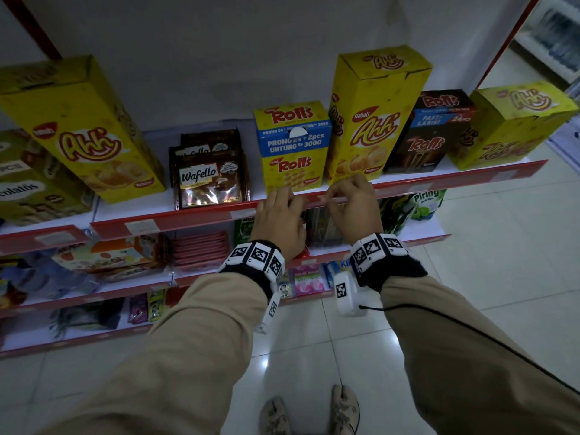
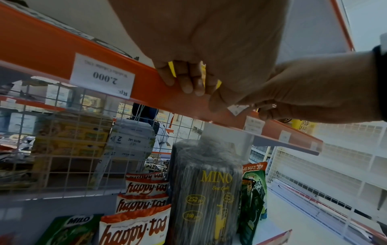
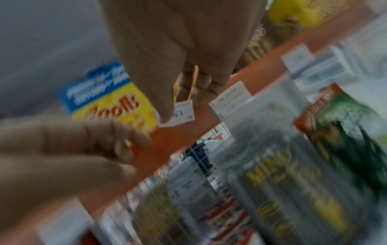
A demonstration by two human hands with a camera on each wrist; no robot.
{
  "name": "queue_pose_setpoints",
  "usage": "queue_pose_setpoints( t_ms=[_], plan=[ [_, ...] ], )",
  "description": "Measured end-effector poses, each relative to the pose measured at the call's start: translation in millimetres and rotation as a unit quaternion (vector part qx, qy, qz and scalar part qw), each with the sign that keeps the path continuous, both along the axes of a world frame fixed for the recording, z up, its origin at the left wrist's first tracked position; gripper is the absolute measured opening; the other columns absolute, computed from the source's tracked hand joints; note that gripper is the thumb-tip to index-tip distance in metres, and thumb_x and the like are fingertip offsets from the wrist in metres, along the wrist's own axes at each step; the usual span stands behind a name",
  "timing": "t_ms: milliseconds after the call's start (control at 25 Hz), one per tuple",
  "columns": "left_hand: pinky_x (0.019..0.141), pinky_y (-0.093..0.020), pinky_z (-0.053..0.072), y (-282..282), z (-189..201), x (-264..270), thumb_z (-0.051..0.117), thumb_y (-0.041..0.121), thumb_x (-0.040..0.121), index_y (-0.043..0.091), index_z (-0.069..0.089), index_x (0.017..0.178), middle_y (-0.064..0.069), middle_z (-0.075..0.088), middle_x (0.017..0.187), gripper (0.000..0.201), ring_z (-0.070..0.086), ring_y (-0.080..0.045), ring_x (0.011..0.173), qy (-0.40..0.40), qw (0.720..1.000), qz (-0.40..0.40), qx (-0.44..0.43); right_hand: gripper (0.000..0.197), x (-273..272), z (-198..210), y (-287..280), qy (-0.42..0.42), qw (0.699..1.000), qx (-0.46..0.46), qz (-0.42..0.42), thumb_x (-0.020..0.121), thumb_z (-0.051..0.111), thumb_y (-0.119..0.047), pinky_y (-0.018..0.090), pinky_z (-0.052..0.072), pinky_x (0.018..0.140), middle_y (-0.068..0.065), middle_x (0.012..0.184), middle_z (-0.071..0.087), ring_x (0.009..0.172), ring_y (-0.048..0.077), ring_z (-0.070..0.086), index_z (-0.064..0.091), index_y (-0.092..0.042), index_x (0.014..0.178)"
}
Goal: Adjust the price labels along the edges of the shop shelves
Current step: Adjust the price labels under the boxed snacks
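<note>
A small white price label [image 3: 181, 114] sits pinched between the thumb and fingers of the right hand [image 1: 351, 208] against the red shelf edge strip [image 1: 194, 218]. Just beside it, the left hand [image 1: 281, 219] curls its fingers [image 2: 186, 79] over the strip, below a yellow Rolls box [image 1: 293, 149].

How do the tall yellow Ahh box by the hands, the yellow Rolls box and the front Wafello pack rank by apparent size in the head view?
1. Tall yellow Ahh box
2. Yellow Rolls box
3. Front Wafello pack
All stand on one shelf, so nearness barely skews this.
</note>
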State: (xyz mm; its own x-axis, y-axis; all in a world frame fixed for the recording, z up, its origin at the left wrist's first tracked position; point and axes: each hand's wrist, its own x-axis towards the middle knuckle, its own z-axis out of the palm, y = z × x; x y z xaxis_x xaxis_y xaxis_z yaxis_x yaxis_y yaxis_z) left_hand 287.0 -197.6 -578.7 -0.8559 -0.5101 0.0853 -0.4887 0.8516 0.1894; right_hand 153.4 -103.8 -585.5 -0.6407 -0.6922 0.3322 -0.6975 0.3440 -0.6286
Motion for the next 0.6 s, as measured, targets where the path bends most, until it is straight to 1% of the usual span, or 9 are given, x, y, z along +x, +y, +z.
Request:
queue_pose_setpoints(
  t_ms=[80, 120, 200, 280, 360, 400, 440, 520, 600],
  plan=[
    [0.091, -0.041, 0.037, -2.3, -0.6, 0.2, 0.049, 0.026, 0.090, 0.015, 0.053, 0.122, -0.008, 0.046, 0.119, 0.033, 0.040, -0.028, 0.114, 0.034, 0.999, 0.003, 0.027, 0.006, 3.2, 4.5, 0.0, -0.119, 0.989, -0.082, -0.039, 0.083, 0.070, -0.013, 0.020, 0.044, 0.070, 0.004, 0.084, 0.064, 0.081, 0.014, 0.058, 0.065, -0.009, 0.084],
    [0.091, -0.041, 0.038, -3.7, -0.7, 0.2, 0.047, 0.028, 0.093, 0.015, 0.054, 0.122, -0.008, 0.048, 0.118, 0.032, 0.041, -0.027, 0.113, 0.058, 0.997, 0.006, 0.049, 0.006, 5.9, 6.3, -0.1, -0.176, 0.977, -0.111, -0.049, 0.084, 0.070, -0.012, 0.016, 0.044, 0.067, 0.000, 0.080, 0.064, 0.075, 0.009, 0.058, 0.065, -0.010, 0.087],
    [0.092, -0.041, 0.038, -6.0, -1.5, 0.3, 0.044, 0.031, 0.097, 0.015, 0.057, 0.122, -0.008, 0.051, 0.116, 0.032, 0.043, -0.026, 0.113, 0.098, 0.992, 0.011, 0.084, 0.014, 10.9, 7.4, -0.3, -0.283, 0.946, -0.149, -0.051, 0.085, 0.067, -0.004, 0.020, 0.050, 0.070, 0.001, 0.083, 0.064, 0.075, 0.011, 0.061, 0.063, -0.009, 0.097],
    [0.092, -0.041, 0.039, -6.1, -2.7, 0.4, 0.042, 0.034, 0.099, 0.015, 0.058, 0.120, -0.007, 0.053, 0.115, 0.033, 0.044, -0.026, 0.112, 0.113, 0.989, 0.016, 0.098, 0.019, 16.7, 6.4, 0.0, -0.387, 0.903, -0.182, -0.038, 0.087, 0.062, 0.001, 0.024, 0.056, 0.069, 0.005, 0.087, 0.064, 0.076, 0.015, 0.064, 0.060, -0.007, 0.104],
    [0.092, -0.042, 0.039, -5.5, -3.3, 0.2, 0.043, 0.035, 0.099, 0.013, 0.059, 0.117, -0.009, 0.054, 0.114, 0.033, 0.045, -0.027, 0.111, 0.121, 0.987, 0.023, 0.104, 0.019, 22.5, 4.5, -2.0, -0.450, 0.867, -0.212, -0.026, 0.088, 0.060, 0.004, 0.025, 0.057, 0.069, 0.007, 0.086, 0.064, 0.077, 0.016, 0.065, 0.059, 0.000, 0.105],
    [0.091, -0.042, 0.040, -5.7, -3.7, 0.2, 0.044, 0.035, 0.098, 0.012, 0.059, 0.116, -0.009, 0.054, 0.113, 0.033, 0.046, -0.028, 0.110, 0.124, 0.986, 0.026, 0.104, 0.017, 25.0, 2.7, -3.4, -0.458, 0.862, -0.215, -0.020, 0.087, 0.060, 0.005, 0.025, 0.057, 0.069, 0.008, 0.085, 0.063, 0.077, 0.016, 0.064, 0.058, 0.001, 0.104],
    [0.089, -0.043, 0.040, -6.1, -3.5, 0.0, 0.045, 0.035, 0.098, 0.010, 0.059, 0.113, -0.010, 0.054, 0.111, 0.032, 0.046, -0.029, 0.109, 0.128, 0.986, 0.027, 0.102, 0.015, 26.7, 1.7, -4.8, -0.453, 0.866, -0.211, -0.013, 0.087, 0.061, 0.005, 0.026, 0.056, 0.070, 0.009, 0.084, 0.063, 0.077, 0.016, 0.064, 0.059, 0.000, 0.101],
    [0.087, -0.043, 0.040, -6.6, -3.4, 0.0, 0.046, 0.031, 0.098, 0.009, 0.060, 0.107, -0.011, 0.054, 0.108, 0.028, 0.047, -0.030, 0.105, 0.134, 0.986, 0.027, 0.099, 0.014, 28.7, -0.7, -5.4, -0.418, 0.888, -0.192, 0.000, 0.085, 0.064, 0.003, 0.025, 0.053, 0.075, 0.010, 0.088, 0.064, 0.082, 0.017, 0.063, 0.059, -0.004, 0.096],
    [0.086, -0.043, 0.040, -6.5, -2.7, 0.0, 0.047, 0.028, 0.098, 0.008, 0.060, 0.104, -0.011, 0.054, 0.105, 0.024, 0.047, -0.030, 0.104, 0.137, 0.985, 0.028, 0.100, 0.014, 26.3, -0.3, -3.4, -0.339, 0.929, -0.146, 0.010, 0.085, 0.065, -0.001, 0.019, 0.051, 0.074, 0.009, 0.092, 0.067, 0.083, 0.012, 0.063, 0.063, -0.007, 0.097]
  ],
)
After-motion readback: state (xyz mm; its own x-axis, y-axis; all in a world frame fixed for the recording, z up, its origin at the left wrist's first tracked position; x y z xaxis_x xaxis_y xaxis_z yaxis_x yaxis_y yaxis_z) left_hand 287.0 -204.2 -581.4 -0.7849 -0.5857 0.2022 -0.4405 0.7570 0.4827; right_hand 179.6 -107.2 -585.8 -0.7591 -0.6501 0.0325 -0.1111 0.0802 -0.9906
